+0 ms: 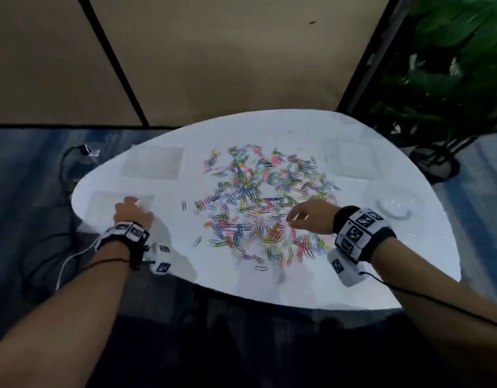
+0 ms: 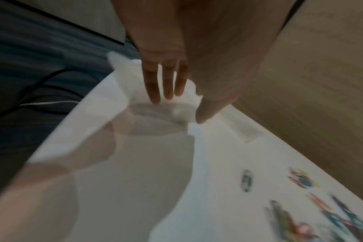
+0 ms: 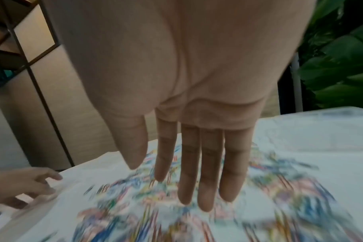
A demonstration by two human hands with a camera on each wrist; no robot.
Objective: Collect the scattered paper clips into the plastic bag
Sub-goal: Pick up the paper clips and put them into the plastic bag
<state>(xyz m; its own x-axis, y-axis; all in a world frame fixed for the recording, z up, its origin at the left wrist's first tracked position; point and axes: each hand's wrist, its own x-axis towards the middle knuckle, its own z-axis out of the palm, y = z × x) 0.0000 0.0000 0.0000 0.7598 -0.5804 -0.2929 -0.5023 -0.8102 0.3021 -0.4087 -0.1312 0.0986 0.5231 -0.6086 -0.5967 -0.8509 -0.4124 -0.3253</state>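
Note:
Several coloured paper clips (image 1: 258, 197) lie spread over the middle of a white oval table (image 1: 311, 284). A clear plastic bag (image 1: 107, 200) sits at the table's left edge. My left hand (image 1: 132, 205) is on it. In the left wrist view the left hand (image 2: 176, 106) pinches the bag's (image 2: 135, 155) crumpled upper edge between fingers (image 2: 155, 85) and thumb, and the bag hangs blurred below. My right hand (image 1: 293, 217) hovers over the near side of the clips, holding nothing. The right wrist view shows the right hand (image 3: 176, 185) with straight fingers above the blurred clips (image 3: 280, 188).
Another flat clear bag (image 1: 153, 163) lies at the back left, one more (image 1: 353, 161) at the back right, and crumpled plastic (image 1: 393, 208) at the right edge. A lone clip (image 1: 183, 205) lies between bag and pile. Cables (image 1: 71, 169) run on the floor, left; a plant (image 1: 443, 79) stands right.

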